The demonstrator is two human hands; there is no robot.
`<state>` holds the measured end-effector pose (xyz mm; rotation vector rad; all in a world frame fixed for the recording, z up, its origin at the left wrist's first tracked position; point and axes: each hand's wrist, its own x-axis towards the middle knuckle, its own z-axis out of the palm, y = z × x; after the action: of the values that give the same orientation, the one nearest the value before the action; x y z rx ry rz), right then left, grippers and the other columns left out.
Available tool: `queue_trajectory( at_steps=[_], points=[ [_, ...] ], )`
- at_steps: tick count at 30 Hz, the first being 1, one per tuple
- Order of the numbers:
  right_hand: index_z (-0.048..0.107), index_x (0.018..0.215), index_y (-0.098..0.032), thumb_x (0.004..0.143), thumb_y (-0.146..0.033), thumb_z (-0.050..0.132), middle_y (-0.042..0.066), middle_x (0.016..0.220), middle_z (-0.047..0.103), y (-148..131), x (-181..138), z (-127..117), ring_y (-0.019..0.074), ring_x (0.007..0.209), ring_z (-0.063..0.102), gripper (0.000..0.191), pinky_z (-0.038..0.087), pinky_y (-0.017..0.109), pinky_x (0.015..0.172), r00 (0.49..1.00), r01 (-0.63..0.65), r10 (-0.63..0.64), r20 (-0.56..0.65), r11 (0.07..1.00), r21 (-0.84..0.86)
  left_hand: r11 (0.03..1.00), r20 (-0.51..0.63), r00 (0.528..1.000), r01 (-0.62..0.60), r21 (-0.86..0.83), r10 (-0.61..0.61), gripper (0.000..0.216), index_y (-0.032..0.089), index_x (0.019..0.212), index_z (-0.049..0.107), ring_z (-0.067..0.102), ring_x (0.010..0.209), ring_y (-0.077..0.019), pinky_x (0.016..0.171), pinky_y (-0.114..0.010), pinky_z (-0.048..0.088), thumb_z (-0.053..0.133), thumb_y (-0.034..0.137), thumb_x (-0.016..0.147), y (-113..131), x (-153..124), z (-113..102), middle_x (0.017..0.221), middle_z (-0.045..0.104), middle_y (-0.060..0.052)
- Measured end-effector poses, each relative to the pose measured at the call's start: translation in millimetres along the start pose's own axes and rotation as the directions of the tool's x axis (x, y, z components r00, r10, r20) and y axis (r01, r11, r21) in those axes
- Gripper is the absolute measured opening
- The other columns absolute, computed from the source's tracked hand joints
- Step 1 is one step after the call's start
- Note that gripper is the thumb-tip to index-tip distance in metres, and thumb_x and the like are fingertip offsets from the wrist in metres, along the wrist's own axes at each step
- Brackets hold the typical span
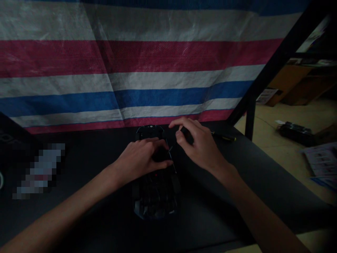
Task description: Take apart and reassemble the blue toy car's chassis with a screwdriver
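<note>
A dark toy car (155, 191) lies lengthwise on the black table, apparently with its underside up. A small red spot shows near its middle. Across the car rests my left hand (142, 153), its thumb and fingers curved against the body to grip it. My right hand (197, 140) is just right of the car, raised a little, with thumb and fingers bent round a dark screwdriver (170, 150). Its thin shaft points down-left toward the car's side; the fingers and dim light hide much of the handle. Behind that hand lies another screwdriver (223, 136) with a yellow-marked end.
A striped plastic sheet (158, 56) hangs behind the black table (105, 211). On the left lies a blurred-out item (42, 172) beside a dark box (15, 144). A black frame post (250, 119) stands at right; beyond it are cardboard boxes (286, 84) and a dark object (295, 133) on the floor.
</note>
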<state>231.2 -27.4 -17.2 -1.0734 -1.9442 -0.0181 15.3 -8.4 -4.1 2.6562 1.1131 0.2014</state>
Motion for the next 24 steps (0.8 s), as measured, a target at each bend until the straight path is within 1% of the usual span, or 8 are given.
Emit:
queue_trajectory(
  at_steps=[3,7,8,12,16,18,21,24],
  points=[
    [0.065,0.094,-0.024,0.102,-0.026,0.056,-0.001,0.084,0.07,-1.0,-0.2,0.8,0.0161,0.072,0.06,0.012,0.045,0.031,0.072,0.999,-0.05,0.05,-0.013,0.999,-0.012,1.0,0.005,1.0,0.01,-0.004,-0.01,0.048,0.031,0.127,0.064,0.072,0.089,-0.0231,0.068,-0.032,0.045,0.059,0.067,0.095,-0.8,-0.4,1.0,0.115,0.074,-0.002],
    [0.064,0.107,-0.023,0.1,-0.018,0.053,0.003,0.103,0.073,-0.9,-1.0,2.2,0.0188,0.096,0.066,0.014,0.047,0.032,0.086,1.0,-0.006,0.006,-0.018,1.0,0.005,1.0,-0.009,1.0,-0.01,-0.004,0.01,0.047,0.031,0.127,0.064,0.072,0.094,-0.0236,0.07,-0.032,0.047,0.06,0.065,0.096,0.6,-0.9,1.1,0.121,0.073,-0.002],
    [0.064,0.106,-0.023,0.1,-0.019,0.053,0.003,0.101,0.073,-0.8,-1.2,2.4,0.0193,0.095,0.066,0.013,0.047,0.033,0.087,1.0,-0.009,0.009,-0.021,1.0,-0.011,1.0,-0.011,1.0,-0.01,-0.004,0.01,0.046,0.03,0.127,0.065,0.072,0.098,-0.0248,0.072,-0.032,0.048,0.06,0.065,0.096,1.4,-1.2,0.6,0.123,0.072,-0.002],
    [0.066,0.095,-0.025,0.1,-0.028,0.06,-0.001,0.08,0.069,0.1,-1.7,2.3,0.0169,0.068,0.059,0.008,0.046,0.033,0.071,0.995,-0.1,0.099,-0.017,0.993,-0.055,1.0,-0.006,1.0,-0.005,-0.017,0.005,0.045,0.029,0.128,0.064,0.072,0.104,-0.0269,0.074,-0.033,0.049,0.06,0.061,0.097,3.8,-2.3,-2.2,0.126,0.072,-0.004],
    [0.064,0.107,-0.026,0.101,-0.02,0.051,0.003,0.103,0.074,1.5,-2.0,0.4,0.021,0.093,0.066,0.016,0.048,0.037,0.086,0.999,-0.037,0.038,0.029,0.999,-0.019,1.0,-0.013,1.0,-0.007,-0.026,0.006,0.047,0.028,0.127,0.065,0.073,0.1,-0.0267,0.073,-0.034,0.05,0.061,0.063,0.096,1.4,-2.5,-0.4,0.125,0.073,-0.004],
    [0.066,0.102,-0.026,0.103,-0.024,0.05,0.002,0.099,0.075,1.3,-2.4,-0.7,0.0211,0.09,0.066,0.016,0.047,0.038,0.084,0.998,-0.058,0.059,0.024,0.998,-0.036,0.999,-0.031,0.999,-0.019,-0.027,0.018,0.047,0.028,0.126,0.065,0.072,0.104,-0.0272,0.074,-0.034,0.051,0.061,0.063,0.096,-0.1,-2.5,1.6,0.127,0.072,-0.004],
    [0.067,0.094,-0.026,0.104,-0.031,0.054,0.0,0.087,0.074,-1.2,-3.1,-0.6,0.0183,0.073,0.063,0.017,0.045,0.034,0.071,0.991,-0.133,0.133,-0.008,0.99,-0.036,0.999,-0.041,0.999,-0.026,-0.026,0.025,0.044,0.029,0.126,0.065,0.071,0.108,-0.0275,0.076,-0.034,0.051,0.062,0.061,0.096,-0.6,-2.9,2.8,0.129,0.071,-0.004],
    [0.066,0.108,-0.025,0.102,-0.024,0.053,0.003,0.101,0.074,-4.2,-3.4,1.5,0.0204,0.089,0.065,0.015,0.048,0.034,0.079,0.996,-0.091,0.091,-0.007,0.996,0.001,0.999,-0.024,1.0,-0.018,-0.031,0.018,0.046,0.029,0.127,0.065,0.072,0.108,-0.0278,0.077,-0.034,0.052,0.061,0.063,0.096,0.1,-3.1,1.2,0.127,0.071,-0.005]
  ],
)
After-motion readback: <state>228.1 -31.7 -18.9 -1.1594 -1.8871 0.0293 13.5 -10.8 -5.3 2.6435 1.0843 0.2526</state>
